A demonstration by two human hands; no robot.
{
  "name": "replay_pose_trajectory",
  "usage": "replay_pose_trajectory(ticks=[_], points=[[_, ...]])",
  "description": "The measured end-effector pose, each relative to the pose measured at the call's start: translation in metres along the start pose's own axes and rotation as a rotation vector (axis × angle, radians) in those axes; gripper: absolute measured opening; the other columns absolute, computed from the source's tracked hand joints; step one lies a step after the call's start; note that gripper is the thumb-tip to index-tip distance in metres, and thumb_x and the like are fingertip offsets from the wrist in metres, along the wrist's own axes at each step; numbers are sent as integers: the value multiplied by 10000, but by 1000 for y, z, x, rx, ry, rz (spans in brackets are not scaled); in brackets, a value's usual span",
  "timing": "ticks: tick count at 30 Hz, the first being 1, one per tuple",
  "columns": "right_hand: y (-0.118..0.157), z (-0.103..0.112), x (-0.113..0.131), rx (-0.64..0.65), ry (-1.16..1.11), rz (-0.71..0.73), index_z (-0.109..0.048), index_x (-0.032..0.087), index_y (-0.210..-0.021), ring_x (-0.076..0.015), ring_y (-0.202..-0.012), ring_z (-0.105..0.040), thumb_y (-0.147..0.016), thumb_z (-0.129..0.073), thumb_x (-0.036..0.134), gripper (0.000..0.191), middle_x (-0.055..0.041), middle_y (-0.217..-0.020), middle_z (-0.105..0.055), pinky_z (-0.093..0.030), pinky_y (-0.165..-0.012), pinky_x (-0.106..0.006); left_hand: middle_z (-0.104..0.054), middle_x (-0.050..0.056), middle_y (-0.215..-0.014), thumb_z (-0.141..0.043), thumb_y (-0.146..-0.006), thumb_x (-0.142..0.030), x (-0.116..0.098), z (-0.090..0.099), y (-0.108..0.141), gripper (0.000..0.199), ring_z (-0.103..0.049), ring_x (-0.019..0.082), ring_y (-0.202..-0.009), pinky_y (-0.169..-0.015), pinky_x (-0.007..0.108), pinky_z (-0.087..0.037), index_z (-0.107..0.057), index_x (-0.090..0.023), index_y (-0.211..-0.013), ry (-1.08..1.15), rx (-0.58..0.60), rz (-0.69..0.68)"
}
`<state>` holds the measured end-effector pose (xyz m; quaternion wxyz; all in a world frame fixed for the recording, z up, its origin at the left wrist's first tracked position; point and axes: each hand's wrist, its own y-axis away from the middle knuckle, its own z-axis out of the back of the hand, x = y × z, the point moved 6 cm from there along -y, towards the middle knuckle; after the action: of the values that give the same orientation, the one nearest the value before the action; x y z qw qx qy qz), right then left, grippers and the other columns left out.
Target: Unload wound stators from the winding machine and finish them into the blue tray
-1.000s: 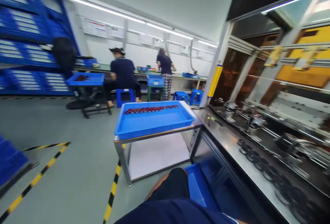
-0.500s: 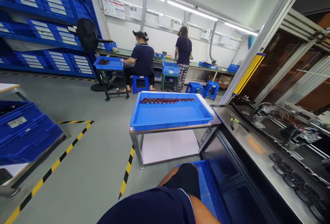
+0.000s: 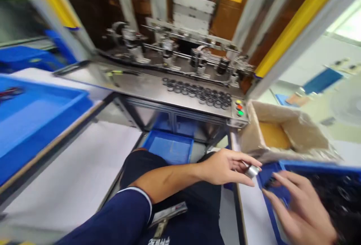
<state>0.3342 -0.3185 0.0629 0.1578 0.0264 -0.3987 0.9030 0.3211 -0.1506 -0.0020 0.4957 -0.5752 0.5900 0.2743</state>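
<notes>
My left hand reaches across my lap to the right. Between its thumb and fingers it grips a short silver metal cylinder. Just beside it, my right hand pinches a small black part between thumb and fingertips; motion blur hides its exact shape. The right hand is over the near edge of a blue bin that holds many black parts. On the machine's metal ledge, several rows of black rings stand grouped together.
Ahead is a machine with metal fixtures and a button box. A plastic-lined carton stands at right. To the left, a blue tray with dark red parts rests on a white-topped table. Another blue tray lies on the floor.
My view has swung right, from the tray table and two co-workers to the machine and the bin. Both hands, out of sight before, now show with small parts in them.
</notes>
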Motion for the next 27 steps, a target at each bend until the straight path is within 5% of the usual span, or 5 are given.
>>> replay_pose_trajectory(ticks=[8, 18, 27], points=[[8, -1, 2, -50, -65, 35, -569, 167, -1305, -168, -981, -623, -942, -645, 122, 374, -100, -1115, -618, -535, -869, -290, -711, 155, -1225, -974, -533, -254, -2, -17, -7, 612, -699, 210, -1022, -943, 375, -551, -759, -149, -1096, 7, -13, -22], [5, 1, 3, -61, -91, 82, -596, 103, -1240, -154, -1012, -598, -921, -648, 60, 326, -111, -1120, -592, -490, -899, -258, -756, 125, -1103, -996, -470, -286, 1, -20, -5, 708, -727, 242, -1028, -1057, 457, -533, -757, -130, -1117, 30, -57, 55], [3, 2, 10, -35, -52, 160, -586, 133, -1289, -166, -979, -607, -918, -634, 41, 385, -88, -1070, -593, -516, -880, -272, -768, 71, -956, -1014, -354, -249, 11, -21, -4, 775, -725, 182, -857, -989, 452, -564, -769, -140, -1081, 141, -80, 137]])
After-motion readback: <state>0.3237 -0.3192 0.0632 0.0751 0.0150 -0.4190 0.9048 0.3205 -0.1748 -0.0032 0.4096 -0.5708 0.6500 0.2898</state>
